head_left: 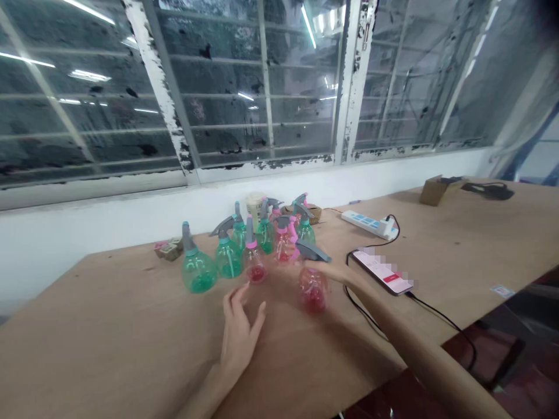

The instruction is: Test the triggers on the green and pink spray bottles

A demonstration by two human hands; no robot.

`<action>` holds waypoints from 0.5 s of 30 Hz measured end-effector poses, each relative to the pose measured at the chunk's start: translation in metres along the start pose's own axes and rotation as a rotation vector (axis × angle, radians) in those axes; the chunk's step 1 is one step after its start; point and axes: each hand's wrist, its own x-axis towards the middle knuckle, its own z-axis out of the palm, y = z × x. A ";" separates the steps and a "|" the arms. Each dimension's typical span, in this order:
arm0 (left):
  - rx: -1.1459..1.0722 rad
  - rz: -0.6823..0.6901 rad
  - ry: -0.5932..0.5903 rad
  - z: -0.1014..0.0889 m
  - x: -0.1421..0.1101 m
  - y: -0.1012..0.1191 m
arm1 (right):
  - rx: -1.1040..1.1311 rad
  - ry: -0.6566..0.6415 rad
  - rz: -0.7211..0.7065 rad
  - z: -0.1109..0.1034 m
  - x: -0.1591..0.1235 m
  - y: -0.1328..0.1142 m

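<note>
My right hand [325,269] is closed round the neck of a pink spray bottle [313,294] with a grey head, slightly blurred. On the wooden table my left hand [240,329] is open, thumb apart from the fingers, holding nothing. Its fingertips are just in front of another pink spray bottle [255,270]. To the left of that one are a green spray bottle [227,259] and, at the end of the group, a larger-looking green spray bottle [198,272]. Behind them several more green and pink spray bottles stand close together, among them a pink spray bottle [283,247].
A phone [382,272] with a black cable lies right of my right hand. Beyond it is a white power strip [369,224]. A paper cup [255,203] stands by the wall, an open cardboard box [432,191] far right, small items [168,249] at left. Windows rise behind.
</note>
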 end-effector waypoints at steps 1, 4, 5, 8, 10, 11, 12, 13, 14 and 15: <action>-0.010 0.011 -0.018 -0.002 -0.003 0.001 | -0.003 0.019 -0.001 0.001 0.002 0.002; -0.029 0.026 -0.051 -0.003 -0.006 0.001 | 0.012 0.043 -0.003 0.011 0.006 0.005; -0.034 0.024 -0.058 -0.002 -0.006 0.000 | 0.023 0.040 -0.007 0.015 0.007 0.003; -0.054 0.017 -0.068 -0.002 -0.006 -0.001 | 0.049 0.035 -0.044 0.023 0.010 -0.004; -0.067 0.020 -0.070 -0.002 -0.008 -0.001 | 0.058 0.075 -0.071 0.023 0.011 -0.006; -0.068 0.021 -0.077 -0.003 -0.010 -0.001 | 0.061 0.108 -0.076 0.022 0.012 -0.006; -0.066 0.019 -0.086 -0.003 -0.011 -0.001 | 0.063 0.145 -0.070 0.021 0.013 -0.003; -0.062 0.015 -0.094 -0.004 -0.012 0.000 | 0.064 0.182 -0.057 0.019 0.014 0.000; -0.061 0.013 -0.101 -0.005 -0.013 0.000 | 0.063 0.208 -0.041 0.017 0.014 0.003; -0.063 0.012 -0.106 -0.005 -0.014 0.001 | 0.059 0.225 -0.027 0.015 0.015 0.007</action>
